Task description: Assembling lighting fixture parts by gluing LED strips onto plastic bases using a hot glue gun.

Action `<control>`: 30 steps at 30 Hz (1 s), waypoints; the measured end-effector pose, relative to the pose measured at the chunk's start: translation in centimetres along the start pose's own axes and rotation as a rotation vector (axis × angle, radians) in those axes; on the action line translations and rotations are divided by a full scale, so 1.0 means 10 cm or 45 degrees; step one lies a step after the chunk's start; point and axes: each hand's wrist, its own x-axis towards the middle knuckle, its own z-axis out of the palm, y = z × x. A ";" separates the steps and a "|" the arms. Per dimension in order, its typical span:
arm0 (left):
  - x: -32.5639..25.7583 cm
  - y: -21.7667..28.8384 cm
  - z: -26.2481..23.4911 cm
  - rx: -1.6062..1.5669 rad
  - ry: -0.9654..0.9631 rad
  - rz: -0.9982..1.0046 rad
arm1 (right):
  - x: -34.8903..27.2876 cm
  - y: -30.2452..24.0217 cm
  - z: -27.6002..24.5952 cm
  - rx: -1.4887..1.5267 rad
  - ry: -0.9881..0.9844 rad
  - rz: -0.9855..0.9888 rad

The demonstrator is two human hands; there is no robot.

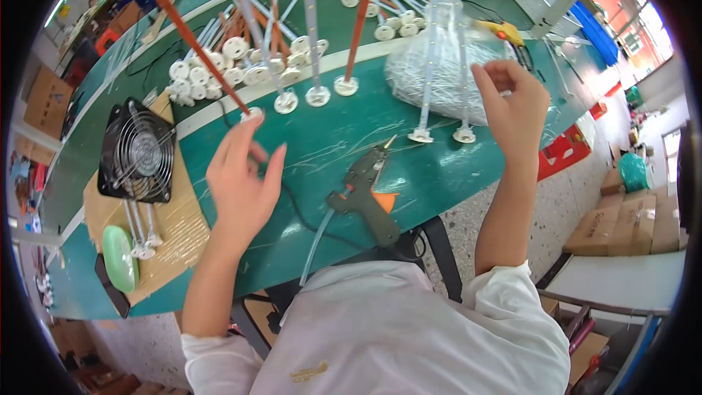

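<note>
Both hands empty: left hand (241, 175) spread over green table (329, 146), right hand (512, 106) half-curled beside white rods (442, 66).

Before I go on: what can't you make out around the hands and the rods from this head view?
- Left hand: its back hides the palm and any contact with the orange rod.
- Right hand: curled fingers; whether they grip the white rod is unclear.
- Rod tops: cut off by the upper edge.
- Bag contents: too blurred.

Brown cartons (621, 223) stacked on the floor, right; clear plastic bag (439, 66) on table.
</note>
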 end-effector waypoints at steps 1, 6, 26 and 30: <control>-0.08 -0.01 -0.07 -0.021 -0.001 0.011 | -0.02 0.11 -0.02 -0.157 -0.028 0.115; -0.18 -0.24 -0.15 -0.109 -0.314 0.398 | -0.15 0.60 0.19 -0.436 -0.118 0.118; -0.23 -0.66 -0.63 -0.395 -0.438 0.647 | -0.80 -1.55 1.06 0.585 -0.996 -0.523; -0.26 -0.79 -0.59 -0.384 -0.618 0.522 | -0.93 -1.56 1.22 0.691 -1.078 -0.426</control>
